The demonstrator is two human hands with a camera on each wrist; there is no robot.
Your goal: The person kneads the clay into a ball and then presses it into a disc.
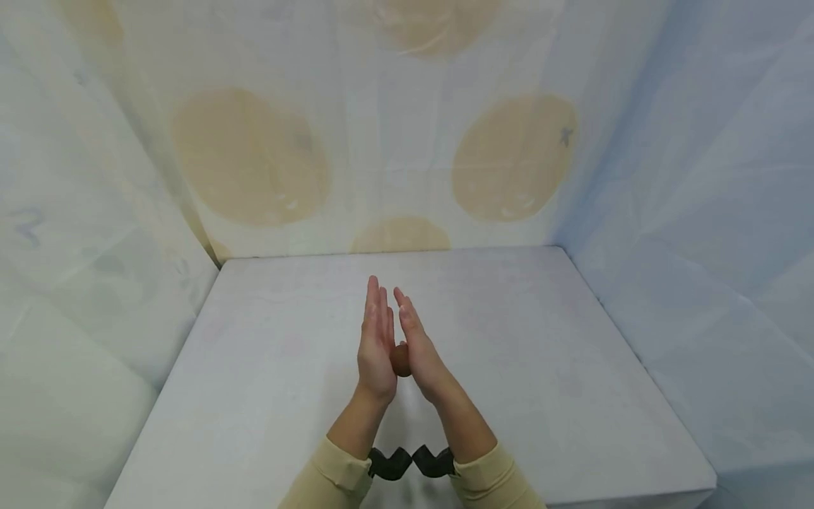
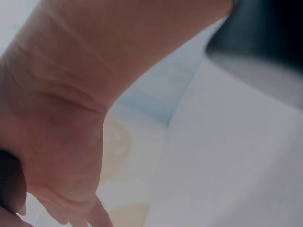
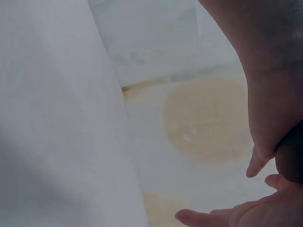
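- The left hand (image 1: 376, 346) and the right hand (image 1: 420, 348) stand palm to palm above the middle of the surface (image 1: 254, 367), fingertips pointing away from the person.
- A small brown ball (image 1: 400, 359) sits between the 2 palms, near their heels. Only a narrow part of it shows in the head view.
- Fingers of both hands are straight and close together. They are released, not curled round the ball; the palms press it from 2 sides.
- In the left wrist view, the left hand (image 2: 61, 142) fills the left of the frame, and a dark rounded shape at the lower left edge is the ball (image 2: 9, 182).
- In the right wrist view, the right hand (image 3: 265, 94) runs down the right side, the ball (image 3: 291, 158) shows as a dark shape at the right edge, and the left hand's fingers (image 3: 227, 216) lie below it.
- Both forearms wear beige sleeves (image 1: 331, 474). 2 black wrist mounts (image 1: 410, 461) sit between the cuffs.
- A pale draped backdrop (image 1: 407, 141) with large tan round patches rises behind the surface, and pale cloth walls stand at both sides.
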